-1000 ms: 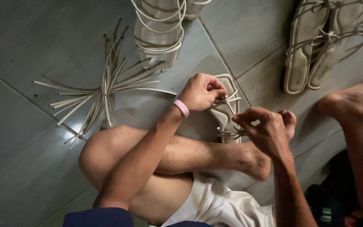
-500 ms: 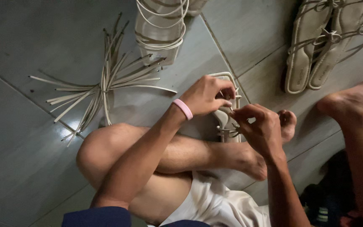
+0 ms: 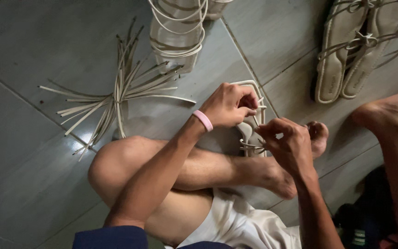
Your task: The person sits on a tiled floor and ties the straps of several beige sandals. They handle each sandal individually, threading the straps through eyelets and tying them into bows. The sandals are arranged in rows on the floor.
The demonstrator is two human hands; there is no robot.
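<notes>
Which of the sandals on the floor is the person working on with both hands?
The sandal by the folded leg, between left hand and right hand. The pair at top right lies untouched.

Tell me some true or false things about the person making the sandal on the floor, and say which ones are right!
1. Both hands are on the pale sandal. True: the left hand and the right hand both work at its thin straps.
2. The left wrist wears a green band. False: the wristband is pink.
3. A bundle of loose pale strips lies on the grey floor tiles, off to the left hand's side. True.
4. The finished pair of sandals sits in the person's lap. False: it lies on the floor at the upper right, apart from both hands.
5. The person wears shoes. False: the foot beside the sandal is bare.
</notes>
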